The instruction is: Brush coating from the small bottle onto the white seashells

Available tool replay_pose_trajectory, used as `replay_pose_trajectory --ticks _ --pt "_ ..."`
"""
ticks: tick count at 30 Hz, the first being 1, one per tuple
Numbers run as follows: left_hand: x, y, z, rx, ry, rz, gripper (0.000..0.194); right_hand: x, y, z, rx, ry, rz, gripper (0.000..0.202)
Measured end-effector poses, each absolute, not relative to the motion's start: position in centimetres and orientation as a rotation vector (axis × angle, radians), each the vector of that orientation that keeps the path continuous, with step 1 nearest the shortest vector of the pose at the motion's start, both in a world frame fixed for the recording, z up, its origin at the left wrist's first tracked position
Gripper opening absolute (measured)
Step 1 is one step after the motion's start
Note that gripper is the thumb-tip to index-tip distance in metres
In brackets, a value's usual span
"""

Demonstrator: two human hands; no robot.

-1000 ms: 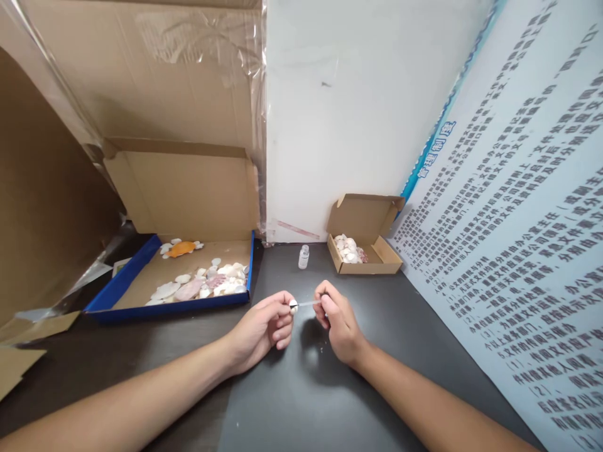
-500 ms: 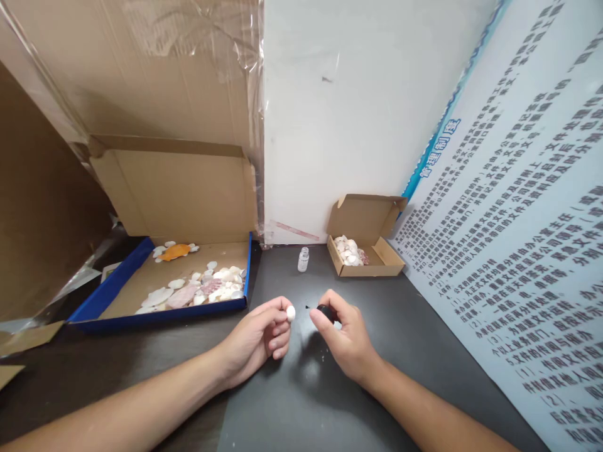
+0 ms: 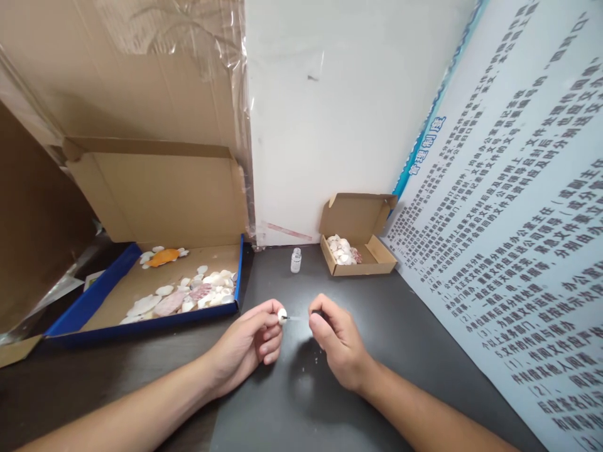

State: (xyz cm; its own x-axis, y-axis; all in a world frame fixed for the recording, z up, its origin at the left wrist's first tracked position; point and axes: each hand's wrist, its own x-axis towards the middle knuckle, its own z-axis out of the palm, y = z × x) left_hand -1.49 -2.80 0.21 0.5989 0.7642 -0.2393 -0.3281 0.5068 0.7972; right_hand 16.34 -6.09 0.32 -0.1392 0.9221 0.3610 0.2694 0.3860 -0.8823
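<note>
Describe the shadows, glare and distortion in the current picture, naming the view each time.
Head view: bright glare streaks the plastic film; head view: a soft shadow falls on the dark tabletop beside the right hand; head view: the poster looks slanted, its lettering larger towards the right edge.

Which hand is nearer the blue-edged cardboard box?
Left. Left hand is just off the near right corner of the blue-edged cardboard box; right hand is farther right.

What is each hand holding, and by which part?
Left hand: small white piece, likely a shell, by the side away from the brush. Right hand: the brush, by its black cap.
</note>
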Motion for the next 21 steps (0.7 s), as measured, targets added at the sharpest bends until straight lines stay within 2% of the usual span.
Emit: replay_pose_trajectory --ticks 21 --pt "-1.57 -2.78 0.18 0.775 0.607 0.712 0.006 16.13 -6.30 0.04 -1.094 -1.626 0.804 0.026"
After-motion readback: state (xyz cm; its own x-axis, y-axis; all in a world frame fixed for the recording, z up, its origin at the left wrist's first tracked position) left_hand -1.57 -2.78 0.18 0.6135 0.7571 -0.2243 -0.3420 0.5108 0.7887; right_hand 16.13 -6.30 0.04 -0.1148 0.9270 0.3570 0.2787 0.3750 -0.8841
